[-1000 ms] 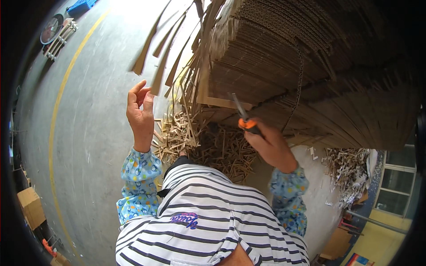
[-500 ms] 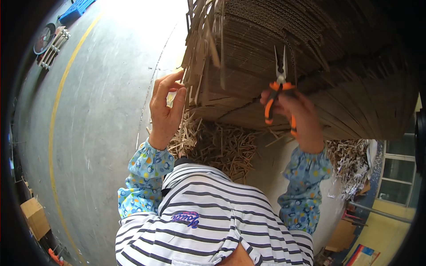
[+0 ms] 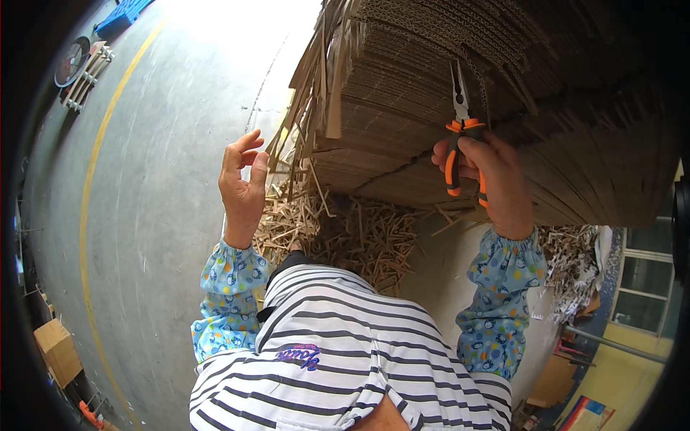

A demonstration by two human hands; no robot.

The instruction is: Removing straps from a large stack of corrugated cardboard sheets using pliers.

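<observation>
Pliers (image 3: 460, 122) with orange-and-black handles point upward, their slim metal nose pressed against the edge of a tall stack of corrugated cardboard sheets (image 3: 431, 93). The nose looks closed, its tip meeting a thin strap or wire that runs down the face of the stack; whether it bites that line I cannot tell. The right hand (image 3: 489, 179) wraps around both handles, fingers curled tight and squeezing them together, just below the orange collar. The left hand (image 3: 243, 187) is raised beside the stack's frayed left corner, fingers loosely spread and slightly bent, holding nothing; thin cardboard strips (image 3: 305, 108) hang down just beside its fingertips. Both forearms wear blue patterned sleeve covers (image 3: 230, 287), and a striped shirt (image 3: 338, 352) fills the lower middle of the view. Below the stack, a heap of narrow cardboard offcuts (image 3: 359, 237) lies on the grey concrete floor (image 3: 158, 179), which carries a curved yellow line (image 3: 90, 194). A small cardboard box (image 3: 57, 352) sits at the lower left.
</observation>
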